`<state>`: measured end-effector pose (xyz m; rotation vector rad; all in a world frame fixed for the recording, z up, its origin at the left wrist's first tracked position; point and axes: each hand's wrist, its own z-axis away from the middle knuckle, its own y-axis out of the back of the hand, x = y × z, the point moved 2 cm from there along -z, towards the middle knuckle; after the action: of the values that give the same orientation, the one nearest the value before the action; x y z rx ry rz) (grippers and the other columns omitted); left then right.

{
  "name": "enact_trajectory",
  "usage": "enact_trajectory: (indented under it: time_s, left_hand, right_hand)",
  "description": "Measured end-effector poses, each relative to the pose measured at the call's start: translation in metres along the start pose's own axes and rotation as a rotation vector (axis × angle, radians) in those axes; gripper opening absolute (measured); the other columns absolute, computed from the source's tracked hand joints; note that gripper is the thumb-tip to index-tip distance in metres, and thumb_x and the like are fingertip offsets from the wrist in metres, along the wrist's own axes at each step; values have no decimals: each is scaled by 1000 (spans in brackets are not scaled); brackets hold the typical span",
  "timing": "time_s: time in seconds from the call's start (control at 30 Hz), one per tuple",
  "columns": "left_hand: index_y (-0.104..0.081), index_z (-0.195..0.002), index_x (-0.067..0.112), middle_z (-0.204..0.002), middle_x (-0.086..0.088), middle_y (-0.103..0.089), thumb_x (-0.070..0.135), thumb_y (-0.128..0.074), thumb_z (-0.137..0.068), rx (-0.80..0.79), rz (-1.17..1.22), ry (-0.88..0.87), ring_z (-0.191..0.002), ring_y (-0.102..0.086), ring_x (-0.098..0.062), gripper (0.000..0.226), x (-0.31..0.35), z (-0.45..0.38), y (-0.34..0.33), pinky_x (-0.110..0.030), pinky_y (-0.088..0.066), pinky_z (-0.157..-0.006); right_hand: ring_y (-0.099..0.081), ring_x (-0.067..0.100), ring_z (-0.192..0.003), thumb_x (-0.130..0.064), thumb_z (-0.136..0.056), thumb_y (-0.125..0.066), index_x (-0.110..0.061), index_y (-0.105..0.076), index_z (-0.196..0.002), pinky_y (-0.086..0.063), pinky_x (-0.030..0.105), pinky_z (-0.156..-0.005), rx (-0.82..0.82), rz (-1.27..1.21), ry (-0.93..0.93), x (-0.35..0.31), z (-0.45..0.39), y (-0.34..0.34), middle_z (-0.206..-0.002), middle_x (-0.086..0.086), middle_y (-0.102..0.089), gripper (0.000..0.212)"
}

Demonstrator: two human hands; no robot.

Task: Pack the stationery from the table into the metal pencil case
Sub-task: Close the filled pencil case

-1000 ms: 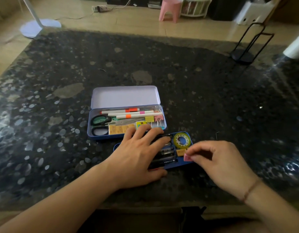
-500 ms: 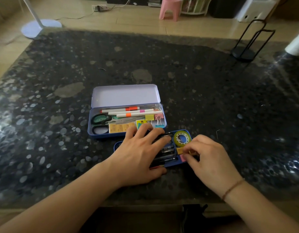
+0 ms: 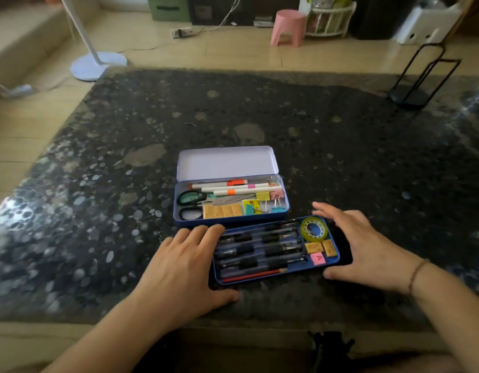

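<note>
The metal pencil case (image 3: 230, 220) lies open mid-table, its pale lid (image 3: 227, 162) flat behind it. Inside are scissors (image 3: 191, 197), markers (image 3: 233, 187), binder clips and yellow notes. Just in front sits a blue tray (image 3: 273, 279) with black pens (image 3: 260, 249), a red pencil (image 3: 249, 275), a tape roll (image 3: 313, 229), yellow erasers (image 3: 313, 247) and a pink eraser (image 3: 318, 258). My left hand (image 3: 179, 262) is spread at the tray's left end. My right hand (image 3: 362, 246) curves around its right end, fingers apart, holding nothing.
The dark speckled table (image 3: 340, 157) stretches far back and to both sides. A black wire stand (image 3: 410, 95) stands at the back right corner. The table's near edge runs just below my wrists. A white lamp base (image 3: 98, 64) and a pink stool (image 3: 288, 28) are on the floor beyond.
My right hand set the pink eraser in the tray and drew back to the tray's right end. My left hand slid off the pens to the left end.
</note>
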<state>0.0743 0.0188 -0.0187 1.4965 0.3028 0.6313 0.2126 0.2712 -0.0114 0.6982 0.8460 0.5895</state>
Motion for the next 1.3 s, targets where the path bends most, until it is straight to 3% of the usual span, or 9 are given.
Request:
enact_trajectory:
  time_s: [0.1,0.3,0.5,0.6,0.7,0.9,1.1,1.23,1.3]
  left_hand:
    - [-21,-139,34,-137,14,-43,74,-62,-62,19,129,-7,-123,-40,-8,96,-3,4,-6,-27,-32,-105]
    - [-27,-127,40,-117,23,-44,64,-71,-61,99,239,-51,-105,-41,1,83,-12,6,8,-20,-33,-97]
    - [-35,-120,46,-116,27,-50,51,-81,-56,189,454,42,-109,-49,3,79,-58,-5,35,-7,-35,-89]
    - [-29,-116,54,-123,20,-52,52,-82,-55,192,459,94,-112,-50,1,81,-81,-21,34,-17,-38,-94]
    - [-31,-119,48,-124,16,-53,50,-84,-57,184,431,141,-112,-51,-5,81,-94,-33,26,-31,-44,-97]
    - [-36,-125,41,-125,17,-54,49,-83,-60,194,416,136,-115,-50,-4,81,-105,-40,18,-30,-43,-98]
    - [-14,-143,45,-136,27,-41,62,-73,-65,106,361,141,-131,-41,-10,99,-101,-45,18,-45,-33,-109]
    - [-10,-149,35,-148,12,-37,84,-43,-65,18,99,124,-135,-25,-15,103,-100,-46,19,-42,-23,-108]
    - [-12,-150,31,-149,10,-33,88,-33,-60,-18,99,135,-133,-22,-16,109,-99,-48,18,-42,-24,-108]
  right_hand:
    - [-34,2,-124,-41,-57,-86,-66,-3,-132,-36,36,-109,39,-3,11,2,5,-2,-138,-19,-28,115]
    - [-34,-3,-125,-50,-54,-85,-67,-2,-131,-32,33,-110,114,45,91,-4,18,6,-136,-27,-35,114]
    - [-41,-2,-125,-54,-50,-84,-70,-6,-129,-31,34,-111,169,-31,234,-38,-9,32,-133,-27,-44,112]
    - [-44,4,-125,-48,-53,-85,-61,-11,-136,-35,39,-110,177,-45,263,-53,-42,33,-135,-21,-47,112]
    - [-43,8,-126,-39,-59,-86,-52,-9,-141,-36,38,-108,145,-37,229,-60,-70,30,-144,-15,-41,113]
    - [-45,4,-116,-47,-63,-82,-51,-11,-143,-38,29,-104,150,58,226,-55,-83,22,-143,-12,-42,107]
    - [-38,13,-132,-68,-67,-66,-48,-6,-145,-35,38,-109,156,345,193,-53,-80,26,-151,-11,-32,100]
    - [-26,10,-140,-77,-69,-52,-42,-5,-147,-30,39,-112,159,466,224,-58,-77,28,-154,-11,-26,98]
    - [-21,10,-141,-82,-68,-45,-39,-7,-148,-28,40,-112,163,499,215,-63,-77,28,-155,-11,-23,99]
